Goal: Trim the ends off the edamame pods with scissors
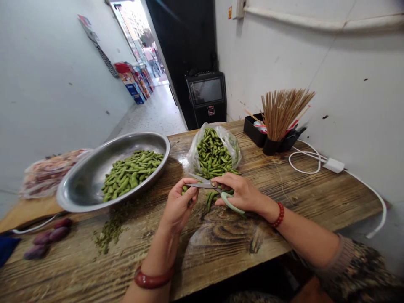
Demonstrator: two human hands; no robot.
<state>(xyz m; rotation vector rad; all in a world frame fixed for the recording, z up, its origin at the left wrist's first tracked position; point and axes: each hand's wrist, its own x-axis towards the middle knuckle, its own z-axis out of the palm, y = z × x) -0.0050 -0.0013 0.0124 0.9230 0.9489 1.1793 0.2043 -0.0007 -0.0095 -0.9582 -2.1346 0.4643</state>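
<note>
My right hand (238,191) is closed around a pair of scissors (232,203) with pale green handles. Their blades are spread and point left, over the fingers of my left hand (180,200). Between those left fingers I pinch a green soybean pod (184,189), mostly hidden by the thumb. Just beyond both hands, a clear plastic bag (235,147) lies on its side with many pods (213,153) at its mouth. A few loose pods (211,200) rest on the table beneath the scissors. To the left, a wide steel basin (85,176) holds a heap of pods (135,172).
Trimmed bits (109,235) lie in front of the basin on the wooden table (217,252). Purple-red plums or similar fruit (47,237) sit at left, near a plastic-wrapped package (47,174). Wooden skewers (280,113) stand in a black holder (271,146) at back right, beside a white cable (369,189).
</note>
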